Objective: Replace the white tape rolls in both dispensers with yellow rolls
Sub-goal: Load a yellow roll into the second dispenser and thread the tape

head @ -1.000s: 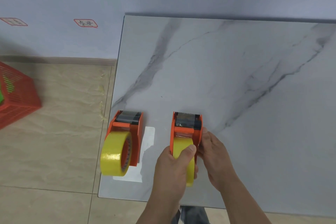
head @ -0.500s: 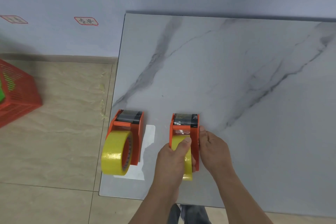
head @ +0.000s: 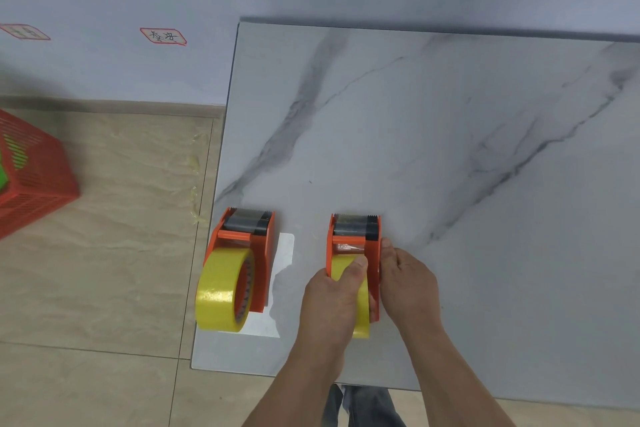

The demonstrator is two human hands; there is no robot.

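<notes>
Two orange tape dispensers lie side by side near the front left of the marble table (head: 450, 149). The left dispenser (head: 258, 253) carries a yellow tape roll (head: 221, 288) and nobody touches it. The right dispenser (head: 356, 236) holds another yellow roll (head: 341, 267), mostly covered by my hands. My left hand (head: 332, 298) grips that roll from the left, thumb on top of it. My right hand (head: 405, 281) presses against the dispenser's right side, thumb near its upper edge. No white rolls are in view.
A white sheet (head: 282, 267) lies under the left dispenser. A red mesh basket (head: 31, 177) stands on the tiled floor at the far left. The table's left edge runs just beside the left dispenser, whose roll overhangs it. A wall rises behind the table.
My left thumb has slid up along the right roll toward the dispenser's cutter end. My right hand stays on the dispenser's side. The left dispenser is unmoved.
</notes>
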